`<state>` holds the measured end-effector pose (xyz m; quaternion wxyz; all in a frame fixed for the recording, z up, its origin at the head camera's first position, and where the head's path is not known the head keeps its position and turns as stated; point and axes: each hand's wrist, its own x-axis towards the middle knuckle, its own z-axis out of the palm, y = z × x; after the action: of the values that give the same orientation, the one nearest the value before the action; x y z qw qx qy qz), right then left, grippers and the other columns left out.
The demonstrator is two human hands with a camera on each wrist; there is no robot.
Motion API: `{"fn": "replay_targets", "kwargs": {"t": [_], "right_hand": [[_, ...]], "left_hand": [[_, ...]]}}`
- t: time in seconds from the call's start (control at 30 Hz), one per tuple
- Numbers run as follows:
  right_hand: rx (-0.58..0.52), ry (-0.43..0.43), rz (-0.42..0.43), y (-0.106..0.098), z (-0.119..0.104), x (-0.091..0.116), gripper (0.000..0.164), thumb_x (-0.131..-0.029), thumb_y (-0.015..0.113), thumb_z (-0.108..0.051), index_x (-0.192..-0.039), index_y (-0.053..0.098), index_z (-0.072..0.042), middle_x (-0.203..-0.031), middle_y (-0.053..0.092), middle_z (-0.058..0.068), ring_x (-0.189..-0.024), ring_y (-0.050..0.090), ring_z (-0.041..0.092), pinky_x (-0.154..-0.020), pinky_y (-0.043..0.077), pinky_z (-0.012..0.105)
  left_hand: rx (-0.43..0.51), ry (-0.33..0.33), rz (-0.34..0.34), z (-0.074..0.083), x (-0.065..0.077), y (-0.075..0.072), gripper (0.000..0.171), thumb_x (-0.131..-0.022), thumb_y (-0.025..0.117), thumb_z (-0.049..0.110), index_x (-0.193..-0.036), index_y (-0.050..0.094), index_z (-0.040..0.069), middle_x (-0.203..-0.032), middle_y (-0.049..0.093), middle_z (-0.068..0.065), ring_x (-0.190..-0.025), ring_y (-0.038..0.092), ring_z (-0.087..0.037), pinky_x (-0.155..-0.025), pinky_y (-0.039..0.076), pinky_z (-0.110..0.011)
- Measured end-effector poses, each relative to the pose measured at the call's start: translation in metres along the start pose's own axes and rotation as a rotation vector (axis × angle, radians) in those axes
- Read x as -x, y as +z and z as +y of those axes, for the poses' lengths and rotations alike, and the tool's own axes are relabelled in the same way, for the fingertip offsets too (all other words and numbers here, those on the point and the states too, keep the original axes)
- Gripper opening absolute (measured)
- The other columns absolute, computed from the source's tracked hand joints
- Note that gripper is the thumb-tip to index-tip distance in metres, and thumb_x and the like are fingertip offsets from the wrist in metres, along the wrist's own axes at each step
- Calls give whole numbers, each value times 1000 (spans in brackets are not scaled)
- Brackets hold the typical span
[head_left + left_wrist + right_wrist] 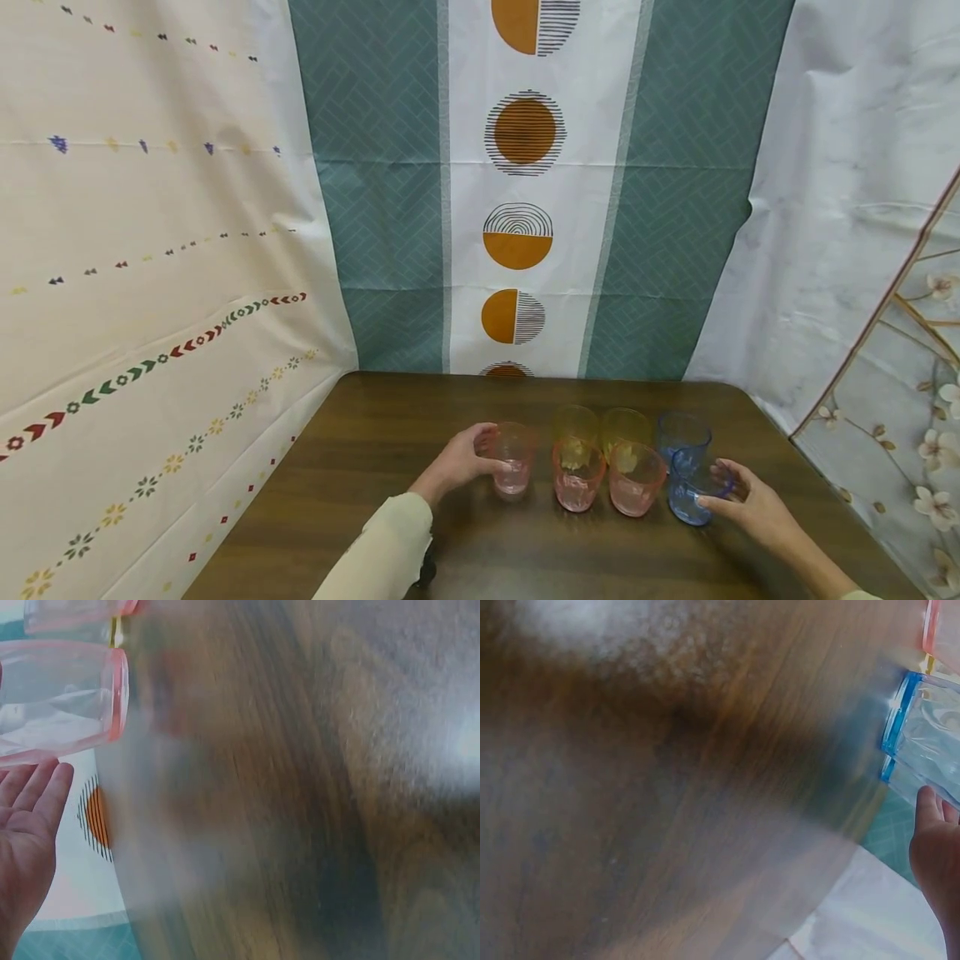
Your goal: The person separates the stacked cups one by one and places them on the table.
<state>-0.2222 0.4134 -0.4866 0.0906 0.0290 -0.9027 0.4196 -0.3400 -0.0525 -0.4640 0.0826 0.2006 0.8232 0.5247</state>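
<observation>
On the brown table, my left hand (463,460) grips a clear pink tumbler (513,479), thumb on the near side and fingers on the far side. The left wrist view shows its fingertips against the wall of that tumbler (60,701), whose thick pink base is at the table. At the right end of the group, my right hand (757,504) holds the near blue tumbler (690,500) between thumb and fingers. In the right wrist view, this blue tumbler (930,727) is cut off by the frame edge, with the fingertips beside it.
Between the hands stand two more pink tumblers (578,492), side by side. Behind them are two yellow tumblers (576,425), and a second blue tumbler (684,429) is behind the held one. Patterned cloths (382,208) hang around the table (420,400).
</observation>
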Motion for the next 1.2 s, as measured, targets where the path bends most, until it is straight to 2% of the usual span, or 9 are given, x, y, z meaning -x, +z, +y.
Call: {"fn": "replay_targets", "kwargs": {"t": [0.13, 0.33, 0.43, 0.57, 0.67, 0.9, 1.0, 1.07, 1.2], "right_hand": [[2, 1, -9, 0, 0, 1, 84, -91, 74, -29, -145, 27, 14, -140, 44, 37, -126, 41, 59, -87, 49, 15], [-11, -14, -15, -1, 0, 0, 83, -91, 74, -28, -145, 27, 15, -139, 44, 38, -127, 40, 59, -81, 36, 0], [6, -14, -15, -1, 1, 0, 82, -92, 73, -27, -144, 27, 16, -139, 44, 38, -127, 40, 59, -88, 45, 9], [19, -4, -11, 0, 4, -1, 81, -92, 73, -25, -144, 27, 16, -139, 44, 38, -127, 42, 57, -89, 48, 14], [12, 0, -13, 0, 5, 0, 81, -92, 72, -24, -144, 27, 17, -140, 44, 37, -126, 42, 57, -83, 41, 4], [6, -4, -34, -3, 3, 2, 83, -93, 72, -25, -145, 24, 17, -141, 41, 39, -127, 40, 58, -84, 41, 4], [7, 12, -36, -3, 2, 2, 84, -92, 72, -26, -145, 23, 17, -142, 41, 38, -128, 39, 58, -89, 47, 13], [15, 22, -41, -2, 2, 3, 85, -93, 72, -27, -146, 22, 17, -142, 40, 38, -128, 39, 59, -94, 51, 26], [24, 37, -44, 0, 3, 4, 86, -93, 72, -27, -145, 21, 19, -141, 41, 39, -127, 40, 59, -97, 48, 47]], "left_hand": [[8, 10, -10, 1, 0, 6, 77, -79, 86, 26, -142, 48, 4, -141, 54, -13, -130, 50, -33, -106, 42, -51], [5, -10, -12, 0, 1, 10, 78, -77, 87, 28, -142, 49, 6, -141, 55, -11, -130, 51, -32, -105, 43, -51], [9, -11, -14, -1, 0, 12, 78, -77, 87, 27, -142, 49, 5, -140, 55, -12, -130, 51, -32, -105, 43, -50], [12, 2, -20, -2, 1, 14, 78, -78, 87, 24, -142, 48, 3, -141, 54, -12, -130, 51, -32, -105, 44, -49], [16, 18, -24, -3, 3, 16, 78, -78, 86, 22, -142, 47, 2, -142, 54, -14, -130, 51, -34, -104, 44, -49], [4, 6, -23, -4, 4, 19, 77, -79, 86, 27, -143, 48, 6, -142, 53, -12, -131, 50, -33, -104, 45, -50], [2, 7, -28, -4, 4, 19, 77, -79, 86, 27, -142, 48, 5, -142, 54, -12, -131, 50, -33, -104, 44, -50], [-8, 3, -31, -5, 4, 18, 77, -78, 86, 28, -141, 49, 5, -141, 54, -12, -131, 50, -33, -104, 44, -50], [-20, -2, -37, -7, 4, 17, 77, -77, 87, 28, -141, 49, 6, -140, 56, -10, -130, 51, -32, -104, 44, -50]]}}
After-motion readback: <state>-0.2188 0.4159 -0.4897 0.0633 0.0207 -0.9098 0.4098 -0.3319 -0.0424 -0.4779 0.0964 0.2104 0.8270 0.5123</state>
